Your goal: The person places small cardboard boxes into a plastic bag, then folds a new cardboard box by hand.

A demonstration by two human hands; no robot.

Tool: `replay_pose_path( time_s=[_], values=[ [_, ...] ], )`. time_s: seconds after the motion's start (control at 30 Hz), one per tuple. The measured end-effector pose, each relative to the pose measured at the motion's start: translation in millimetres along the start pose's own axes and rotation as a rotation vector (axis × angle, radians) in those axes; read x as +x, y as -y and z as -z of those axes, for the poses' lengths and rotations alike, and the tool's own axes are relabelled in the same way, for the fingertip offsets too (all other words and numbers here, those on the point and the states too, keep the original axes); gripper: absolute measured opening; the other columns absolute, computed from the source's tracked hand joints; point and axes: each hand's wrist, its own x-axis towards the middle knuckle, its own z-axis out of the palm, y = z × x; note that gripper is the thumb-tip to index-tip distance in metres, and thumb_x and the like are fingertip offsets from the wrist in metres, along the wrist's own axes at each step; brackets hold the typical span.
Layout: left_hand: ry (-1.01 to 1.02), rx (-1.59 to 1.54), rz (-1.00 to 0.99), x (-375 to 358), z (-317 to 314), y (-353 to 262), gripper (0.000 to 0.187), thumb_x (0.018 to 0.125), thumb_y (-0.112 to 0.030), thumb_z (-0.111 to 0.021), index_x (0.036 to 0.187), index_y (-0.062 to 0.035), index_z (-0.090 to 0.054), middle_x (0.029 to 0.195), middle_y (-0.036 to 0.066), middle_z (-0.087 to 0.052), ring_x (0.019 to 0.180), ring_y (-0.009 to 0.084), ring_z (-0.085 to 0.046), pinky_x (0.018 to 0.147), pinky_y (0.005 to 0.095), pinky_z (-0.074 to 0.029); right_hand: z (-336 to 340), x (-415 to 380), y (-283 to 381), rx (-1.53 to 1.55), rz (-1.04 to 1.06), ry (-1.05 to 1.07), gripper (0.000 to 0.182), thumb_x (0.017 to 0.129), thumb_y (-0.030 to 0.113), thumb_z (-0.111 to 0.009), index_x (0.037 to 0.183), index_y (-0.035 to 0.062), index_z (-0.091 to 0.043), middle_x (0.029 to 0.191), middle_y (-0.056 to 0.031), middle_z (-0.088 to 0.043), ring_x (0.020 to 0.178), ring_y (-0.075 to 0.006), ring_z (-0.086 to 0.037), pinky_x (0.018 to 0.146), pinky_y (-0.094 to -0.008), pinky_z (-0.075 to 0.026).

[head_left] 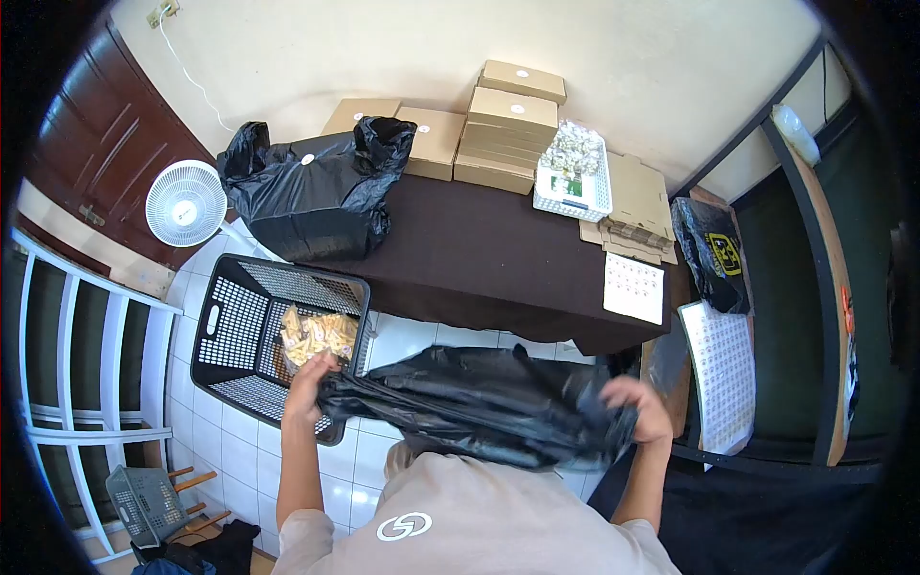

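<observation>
A black plastic bag [470, 398] stretches sideways between my two hands, in front of my body. My left hand [311, 383] is closed on the bag's left end, above the rim of the dark basket. At the other end, my right hand [640, 410] grips the plastic, slightly blurred by motion. The bag hangs creased, and whether anything is inside cannot be seen. Just beyond my left hand, the black perforated basket [235, 316] stands on the floor with several clear packets of yellowish food [321, 335] in it.
A dark-covered table [460, 240] bears a full black bag [307, 196], cardboard boxes [508, 125], a white basket [599, 196] of small packets, flattened cartons [637, 196] and a printed sheet [634, 287]. A fan [187, 203] stands left; a metal shelf frame [815, 249] rises right.
</observation>
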Motion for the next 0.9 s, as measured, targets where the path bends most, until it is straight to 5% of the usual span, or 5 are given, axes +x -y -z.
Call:
replay_pose_path(
  time_s=[0.03,0.23,0.43,0.67,0.9],
  values=[
    [-0.036,-0.084,-0.05,4,0,-2,0.015,0.094,-0.021,-0.062,0.094,-0.0064,-0.06,0.085,0.003,-0.061,0.076,0.0152,-0.06,0.073,0.0322,-0.052,-2,-4,5,-0.301,0.03,0.415,0.032,0.076,-0.009,-0.049,0.099,-0.0028,-0.068,0.098,-0.008,-0.069,0.092,-0.0172,-0.064,0.083,-0.0307,-0.05],
    [0.01,-0.342,-0.078,-41,-55,-55,0.039,0.1,-0.039,-0.047,0.114,-0.0026,-0.055,0.103,0.015,-0.065,0.089,0.025,-0.064,0.085,0.0389,-0.053,28,-10,-28,0.341,-0.128,-0.455,0.034,0.081,-0.012,-0.046,0.105,0.0062,-0.061,0.093,-0.004,-0.066,0.083,-0.016,-0.064,0.073,-0.0291,-0.051],
    [0.711,1.292,-0.019,-36,-32,-49,0.023,0.088,-0.002,-0.057,0.111,0.0021,-0.06,0.102,0.009,-0.066,0.09,0.018,-0.065,0.084,0.0306,-0.05,23,-21,-2,0.597,0.077,-0.566,0.027,0.082,-0.005,-0.055,0.105,0.0059,-0.06,0.093,-0.0032,-0.065,0.083,-0.0139,-0.063,0.071,-0.0283,-0.051],
    [0.062,-0.37,0.087,-8,22,-36,0.045,0.081,-0.012,-0.054,0.122,0.0055,-0.055,0.115,0.016,-0.065,0.105,0.0284,-0.064,0.095,0.046,-0.05,18,-27,-12,-0.5,-0.406,0.017,0.022,0.07,0.009,-0.082,0.088,0.0007,-0.072,0.077,0.0014,-0.067,0.079,-0.0079,-0.058,0.075,-0.0256,-0.047],
    [0.439,0.689,-0.115,-10,21,-8,0.065,0.072,-0.006,-0.075,0.13,0.0072,-0.051,0.121,0.012,-0.063,0.108,0.02,-0.06,0.094,0.0305,-0.048,17,-17,-37,0.753,0.183,-0.374,0.028,0.09,0.01,-0.058,0.115,-0.0041,-0.058,0.108,-0.0161,-0.067,0.097,-0.0241,-0.067,0.086,-0.0395,-0.055]
  ],
)
